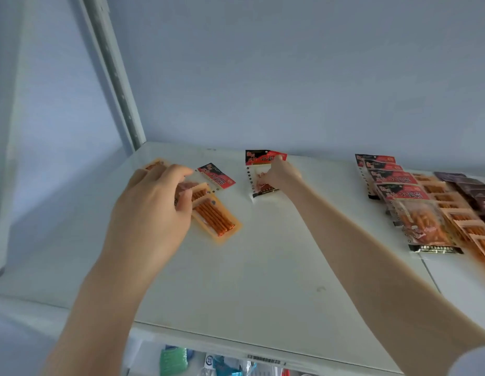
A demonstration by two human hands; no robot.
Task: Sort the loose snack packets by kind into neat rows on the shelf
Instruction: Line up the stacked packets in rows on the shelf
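Shelf (263,267): white, with loose and sorted snack packets on it.

Left hand (151,202): over the loose pile at left. Its grip is clamped, thumb and fingers pinching the clear end of the near red-topped packet (218,177), which overlaps an orange stick packet (215,217).

Right hand (280,175): at the back centre, grip closed on the rear red-topped packet (259,157).

At right, overlapping rows lie side by side: red-topped row (398,192), orange row (452,210), dark row (477,191).
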